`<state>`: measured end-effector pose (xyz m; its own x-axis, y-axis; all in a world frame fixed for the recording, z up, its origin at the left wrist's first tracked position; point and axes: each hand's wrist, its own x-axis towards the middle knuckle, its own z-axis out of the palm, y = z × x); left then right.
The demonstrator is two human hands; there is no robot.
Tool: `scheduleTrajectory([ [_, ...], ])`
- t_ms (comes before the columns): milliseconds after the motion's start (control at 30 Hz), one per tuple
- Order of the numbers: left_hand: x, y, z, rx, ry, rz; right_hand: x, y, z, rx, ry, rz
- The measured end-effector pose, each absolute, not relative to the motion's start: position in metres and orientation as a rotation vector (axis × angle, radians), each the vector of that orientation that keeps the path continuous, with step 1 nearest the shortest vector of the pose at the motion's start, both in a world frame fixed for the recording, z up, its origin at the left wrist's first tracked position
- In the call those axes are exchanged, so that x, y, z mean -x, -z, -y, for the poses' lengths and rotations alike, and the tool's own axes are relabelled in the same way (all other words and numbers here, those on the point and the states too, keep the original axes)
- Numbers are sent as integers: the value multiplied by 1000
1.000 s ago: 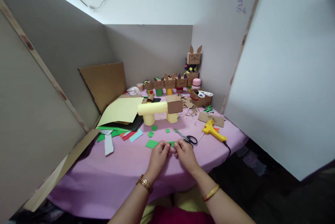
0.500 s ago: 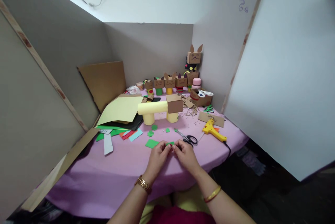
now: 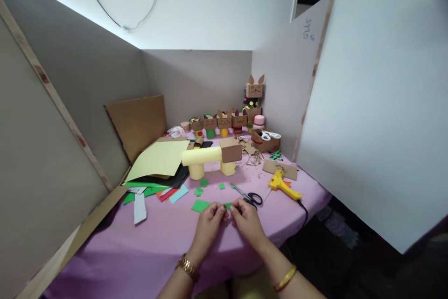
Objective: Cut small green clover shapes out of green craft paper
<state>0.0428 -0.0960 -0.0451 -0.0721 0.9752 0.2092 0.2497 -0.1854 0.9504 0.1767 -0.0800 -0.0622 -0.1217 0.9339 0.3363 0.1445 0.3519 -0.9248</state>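
Observation:
Between my fingertips is a small piece of green paper (image 3: 228,205), mostly covered by the fingers. My left hand (image 3: 209,222) pinches it from one side, and my right hand (image 3: 247,219) pinches it from the other. A flat green paper strip (image 3: 200,205) lies on the cloth by the left fingers. Just beyond the hands are green flower cutouts (image 3: 199,191) and a smaller green scrap (image 3: 221,186). Black-handled scissors (image 3: 250,196) rest behind my right hand. Farther back stands a yellow paper-tube figure (image 3: 203,156) with a brown box (image 3: 231,152) on its right end.
A yellow glue gun (image 3: 284,186) with a black cord lies at the right, near a cardboard strip (image 3: 280,169). Paper sheets (image 3: 161,161) are stacked at the left. Several box-headed animal figures (image 3: 224,124) line the back. Grey panels (image 3: 196,75) enclose the pink-clothed table (image 3: 157,252).
The view has tilted upward, so the table and everything on it sits lower in the picture. Both hands still hold the green paper, with only slight finger movement.

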Motion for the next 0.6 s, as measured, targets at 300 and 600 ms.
scheduleTrajectory([
  [300, -42, 45, 98, -1486, -1285, -1374, -179, 58, 80, 971, -982, 1536],
  [600, -44, 42, 101, -1573, -1260, -1398, -181, 58, 81, 981, -935, 1603],
])
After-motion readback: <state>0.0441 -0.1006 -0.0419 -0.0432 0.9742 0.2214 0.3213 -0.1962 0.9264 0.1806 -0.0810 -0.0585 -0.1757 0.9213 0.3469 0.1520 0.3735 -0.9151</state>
